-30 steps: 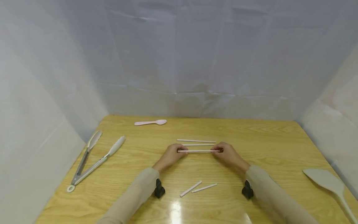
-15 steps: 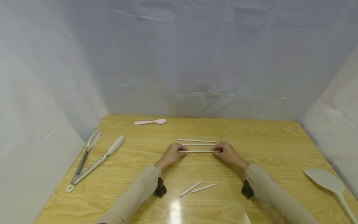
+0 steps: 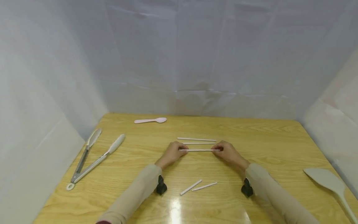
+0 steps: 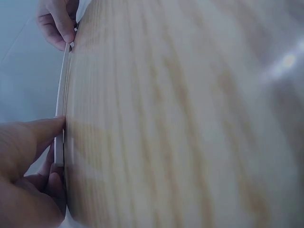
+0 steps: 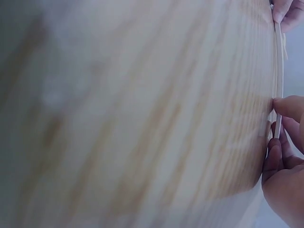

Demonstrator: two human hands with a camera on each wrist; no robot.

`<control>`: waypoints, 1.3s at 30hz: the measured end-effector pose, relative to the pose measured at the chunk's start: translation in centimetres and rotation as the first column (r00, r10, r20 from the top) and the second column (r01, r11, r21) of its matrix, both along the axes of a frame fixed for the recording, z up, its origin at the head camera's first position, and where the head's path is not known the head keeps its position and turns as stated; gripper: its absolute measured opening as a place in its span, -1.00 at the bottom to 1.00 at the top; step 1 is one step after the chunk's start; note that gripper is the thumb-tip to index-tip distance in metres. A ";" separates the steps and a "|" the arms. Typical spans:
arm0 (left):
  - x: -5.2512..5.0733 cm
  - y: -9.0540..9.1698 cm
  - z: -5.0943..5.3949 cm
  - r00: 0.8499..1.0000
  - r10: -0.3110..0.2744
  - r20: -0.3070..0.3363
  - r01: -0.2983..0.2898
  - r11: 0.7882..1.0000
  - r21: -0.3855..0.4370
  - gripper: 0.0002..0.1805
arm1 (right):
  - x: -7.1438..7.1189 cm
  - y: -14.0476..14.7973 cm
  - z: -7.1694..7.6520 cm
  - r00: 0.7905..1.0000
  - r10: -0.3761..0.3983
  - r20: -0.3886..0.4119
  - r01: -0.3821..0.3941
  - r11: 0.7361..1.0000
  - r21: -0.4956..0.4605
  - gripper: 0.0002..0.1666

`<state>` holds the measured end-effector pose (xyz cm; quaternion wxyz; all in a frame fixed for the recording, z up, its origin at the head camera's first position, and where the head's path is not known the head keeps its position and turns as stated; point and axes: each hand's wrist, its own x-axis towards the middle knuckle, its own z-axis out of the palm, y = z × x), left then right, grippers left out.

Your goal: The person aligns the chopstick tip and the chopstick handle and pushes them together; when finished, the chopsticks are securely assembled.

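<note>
A thin white stick [image 3: 199, 150] lies crosswise between the two hands. The left hand [image 3: 173, 152] pinches its left end and the right hand [image 3: 227, 153] pinches its right end. Just behind it, a second stick [image 3: 199, 143] lies nearly parallel, and a third stick [image 3: 196, 139] is farther back. In the left wrist view the left thumb and fingers grip the pale stick [image 4: 61, 104], with the right hand [image 4: 57, 21] at its far end. The right wrist view shows the right hand [image 5: 287, 156] holding the stick [image 5: 279, 71] close to the table surface.
Two shorter white sticks [image 3: 190, 187] [image 3: 204, 186] lie nearer the front edge. Open metal tongs [image 3: 89, 168] are at the left, a pink spoon [image 3: 150, 120] at the back left, a pale spatula [image 3: 325, 180] at the right. Pale sheets [image 3: 195, 62] surround the wooden table [image 3: 265, 140].
</note>
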<state>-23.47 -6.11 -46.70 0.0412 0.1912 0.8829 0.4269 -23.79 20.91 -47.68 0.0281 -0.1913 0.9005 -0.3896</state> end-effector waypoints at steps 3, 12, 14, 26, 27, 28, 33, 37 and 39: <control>0.0 0.0 0.2 1.000 -0.003 -0.004 0.003 1.000 -0.002 -0.85 | -0.1 0.0 0.1 1.000 0.002 -0.003 -0.002 1.000 0.012 -0.88; -0.2 -0.1 0.3 1.000 -0.006 -0.020 0.006 1.000 -0.020 -0.85 | -0.2 -0.1 0.5 1.000 0.012 -0.020 -0.012 0.999 0.032 -0.88; -0.2 -0.1 0.4 1.000 -0.010 -0.029 0.010 1.000 -0.025 -0.85 | -0.1 -0.1 0.5 1.000 0.014 -0.022 -0.013 0.999 0.031 -0.88; 0.0 -0.3 0.2 1.000 -0.020 -0.024 0.020 1.000 -0.024 -0.85 | 0.0 0.2 0.3 1.000 0.003 0.013 -0.003 1.000 0.011 -0.85; 0.0 -0.3 0.2 0.999 -0.022 -0.026 0.021 0.999 -0.025 -0.84 | 0.0 0.2 0.3 1.000 0.002 0.018 -0.002 1.000 0.009 -0.84; 0.0 -0.4 0.2 0.999 -0.023 -0.029 0.022 0.999 -0.029 -0.84 | 0.0 0.2 0.2 1.000 0.004 0.023 -0.004 1.000 0.006 -0.84; 0.2 -0.6 0.2 1.000 -0.018 -0.023 0.017 1.000 -0.024 -0.83 | 0.1 0.2 0.2 0.999 0.009 0.041 -0.009 1.000 -0.015 -0.82; 0.3 -0.8 0.3 1.000 -0.002 0.010 0.002 1.000 0.005 -0.81 | 0.1 0.2 0.2 1.000 0.011 0.029 -0.010 1.000 -0.023 -0.84; 0.3 -0.9 0.3 1.000 0.008 0.026 -0.009 1.000 0.023 -0.80 | 0.1 0.2 0.2 1.000 0.014 0.020 -0.013 1.000 -0.026 -0.84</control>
